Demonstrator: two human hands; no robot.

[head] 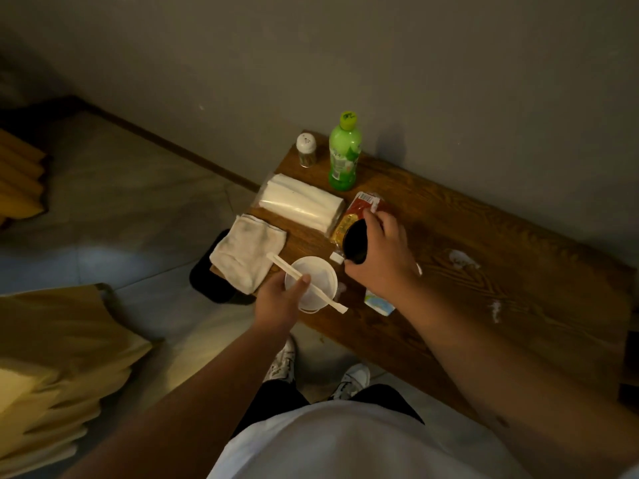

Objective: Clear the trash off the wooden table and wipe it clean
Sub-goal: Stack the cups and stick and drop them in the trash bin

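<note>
Nearest the person, the left hand [276,302] holds a white paper-wrapped pair of chopsticks [306,282] pinched between thumb and fingers, lying across the mouth of a white plastic cup [311,283] at the table's front edge; whether that hand also grips the cup I cannot tell. Both look light and thin-walled, so the cup would likely crush if squeezed; taking it low around the wall seems safer.

Just right of the cup, the right hand [380,257] is closed around a dark rounded container [356,243], tilted toward the cup. It looks rigid; its contents are hidden. Below that hand lies a small pale blue-white packet [380,304], flat and light.

Left of the cup, a soft, grubby white cloth [247,252] overhangs the wooden table [518,288], limp enough to gather by bunching. Beyond the cup sit a red-and-yellow snack wrapper [352,216], probably crinkly and slippery, and a clear-wrapped tissue pack [301,202]. Farthest stand a green plastic bottle [344,153] and a small shaker [306,150]. Right of the cup, white scraps [461,259] dot the table.
</note>
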